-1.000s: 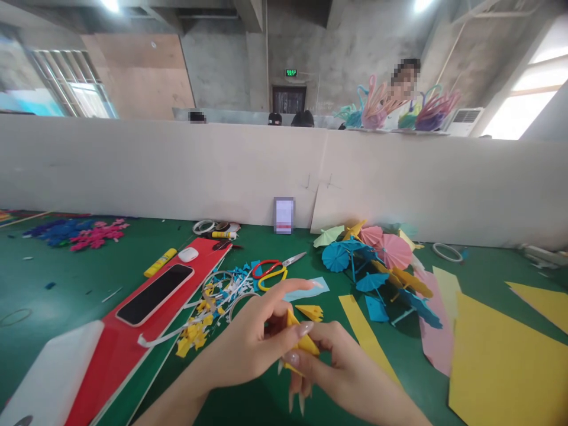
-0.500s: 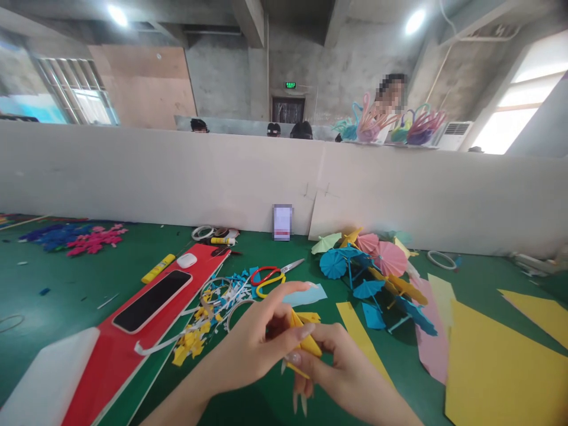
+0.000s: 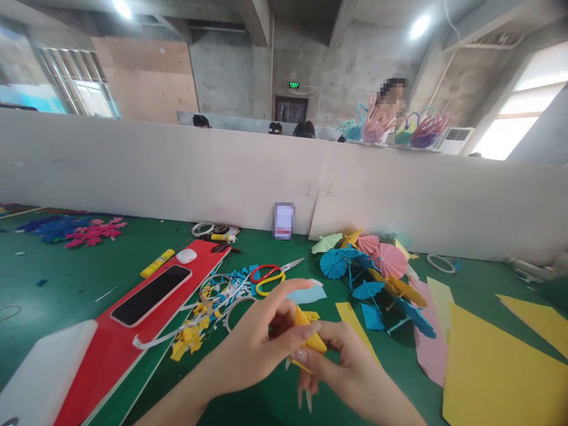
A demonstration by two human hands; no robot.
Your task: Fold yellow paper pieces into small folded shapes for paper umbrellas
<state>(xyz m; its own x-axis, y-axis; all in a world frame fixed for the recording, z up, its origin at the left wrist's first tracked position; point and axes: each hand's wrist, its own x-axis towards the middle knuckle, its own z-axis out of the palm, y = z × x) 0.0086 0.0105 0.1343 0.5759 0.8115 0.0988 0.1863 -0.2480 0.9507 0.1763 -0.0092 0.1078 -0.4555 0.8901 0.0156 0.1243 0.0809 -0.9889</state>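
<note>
In the head view, I observe the left hand (image 3: 252, 349) and right hand (image 3: 346, 362) gripping folded yellow paper (image 3: 316, 342) above the green surface (image 3: 399, 368). Scissors (image 3: 283, 270) lie beyond; paper umbrellas (image 3: 368, 289) are grouped to the right.

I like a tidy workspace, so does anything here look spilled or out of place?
Yes: yellow, blue and white paper scraps lie strewn loosely beside the red board, and a white strip curls over its edge, which looks untidy.
</note>
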